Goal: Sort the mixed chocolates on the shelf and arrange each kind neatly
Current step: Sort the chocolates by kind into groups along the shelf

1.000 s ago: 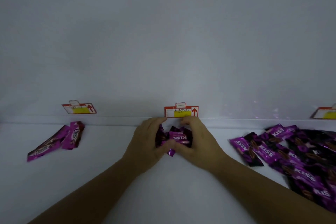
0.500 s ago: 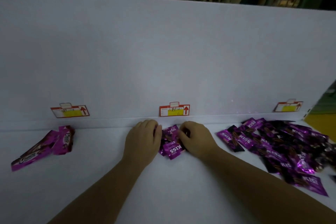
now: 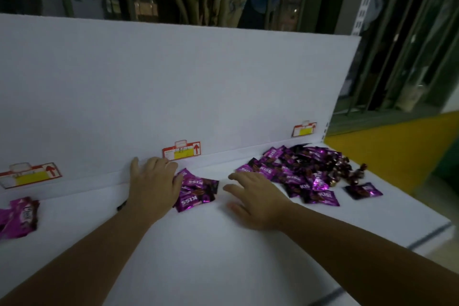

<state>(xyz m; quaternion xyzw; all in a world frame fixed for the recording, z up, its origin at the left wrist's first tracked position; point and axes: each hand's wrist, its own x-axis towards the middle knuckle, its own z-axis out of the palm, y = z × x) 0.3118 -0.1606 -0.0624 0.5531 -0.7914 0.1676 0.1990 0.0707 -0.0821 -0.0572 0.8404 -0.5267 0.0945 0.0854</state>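
Observation:
A small stack of purple KISS chocolate packets (image 3: 196, 190) lies on the white shelf (image 3: 211, 251) below the middle price tag (image 3: 181, 150). My left hand (image 3: 155, 185) rests flat against the stack's left side, fingers spread. My right hand (image 3: 255, 196) hovers open to the right of the stack, holding nothing, between it and the mixed pile (image 3: 305, 171) of purple and dark packets. At the far left lie purple packets of another kind (image 3: 21, 217).
A white back panel (image 3: 173, 87) rises behind the shelf, with a left price tag (image 3: 29, 175) and a right price tag (image 3: 304, 128). One dark packet (image 3: 363, 191) lies apart near the shelf's right edge. Curtains and window bars stand behind.
Both hands were closed around the KISS stack; my right hand has let go and moved right toward the mixed pile. The view has swung right.

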